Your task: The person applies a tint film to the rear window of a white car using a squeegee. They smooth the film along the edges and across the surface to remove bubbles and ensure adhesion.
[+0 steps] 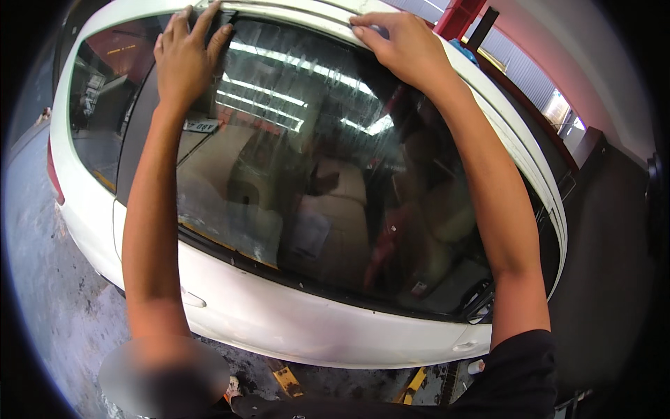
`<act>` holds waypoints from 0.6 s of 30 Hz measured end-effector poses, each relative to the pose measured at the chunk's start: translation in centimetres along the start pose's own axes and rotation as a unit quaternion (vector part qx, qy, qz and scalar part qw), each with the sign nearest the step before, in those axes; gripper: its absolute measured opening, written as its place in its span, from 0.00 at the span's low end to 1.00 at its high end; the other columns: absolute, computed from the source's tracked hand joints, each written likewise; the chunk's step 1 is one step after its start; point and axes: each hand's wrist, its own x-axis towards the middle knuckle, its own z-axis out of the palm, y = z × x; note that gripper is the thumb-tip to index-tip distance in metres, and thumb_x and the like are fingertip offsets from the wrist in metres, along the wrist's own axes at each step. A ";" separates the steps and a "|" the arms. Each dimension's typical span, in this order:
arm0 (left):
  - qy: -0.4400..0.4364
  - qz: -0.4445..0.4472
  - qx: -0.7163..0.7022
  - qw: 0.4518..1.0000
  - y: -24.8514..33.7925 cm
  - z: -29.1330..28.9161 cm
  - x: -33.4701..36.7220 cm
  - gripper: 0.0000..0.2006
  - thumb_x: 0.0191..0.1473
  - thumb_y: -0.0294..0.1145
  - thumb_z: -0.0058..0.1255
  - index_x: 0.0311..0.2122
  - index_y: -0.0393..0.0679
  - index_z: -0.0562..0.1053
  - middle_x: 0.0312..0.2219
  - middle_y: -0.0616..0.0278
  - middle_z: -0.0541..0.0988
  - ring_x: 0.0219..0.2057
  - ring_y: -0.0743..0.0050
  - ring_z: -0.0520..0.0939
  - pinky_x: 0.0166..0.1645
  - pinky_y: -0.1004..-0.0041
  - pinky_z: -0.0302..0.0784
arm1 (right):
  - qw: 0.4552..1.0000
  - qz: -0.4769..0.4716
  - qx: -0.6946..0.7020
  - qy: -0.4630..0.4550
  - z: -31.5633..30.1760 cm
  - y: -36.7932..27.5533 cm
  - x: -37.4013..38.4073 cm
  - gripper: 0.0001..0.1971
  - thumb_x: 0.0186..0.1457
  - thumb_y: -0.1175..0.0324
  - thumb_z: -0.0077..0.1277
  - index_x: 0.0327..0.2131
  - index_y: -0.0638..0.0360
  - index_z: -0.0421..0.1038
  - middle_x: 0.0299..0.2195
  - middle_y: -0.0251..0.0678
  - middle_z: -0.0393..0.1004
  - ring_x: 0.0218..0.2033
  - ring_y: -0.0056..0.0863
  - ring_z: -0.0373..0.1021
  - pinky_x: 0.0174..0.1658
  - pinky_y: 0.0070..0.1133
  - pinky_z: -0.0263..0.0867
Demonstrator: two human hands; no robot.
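A white car fills the view, its dark side window facing me. Both my arms reach up across the glass to the window's upper edge. My left hand rests at the upper left of the frame, fingers spread and fingertips on the edge; it grips nothing visible. Farther right, my right hand has its thumb and forefinger pinched at the dark trim strip along the top of the window. The fingertips partly hide the bit of trim between them. Seats and a pale sheet show through the glass.
A door handle sits low on the left, and the side mirror is at the lower right. A red post stands beyond the roof. Yellow-marked metal bars lie on the stained floor below the car.
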 end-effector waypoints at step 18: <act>0.008 -0.007 -0.001 1.000 -0.2 0.3 -0.3 0.27 0.66 0.61 0.44 0.67 0.70 0.68 0.64 0.51 0.69 0.66 0.48 0.67 0.68 0.50 0.58 | 0.998 0.003 -0.056 -0.015 -1.1 -0.1 -1.1 0.14 0.62 0.54 0.54 0.46 0.43 0.83 0.38 0.42 0.84 0.43 0.45 0.79 0.47 0.38 0.74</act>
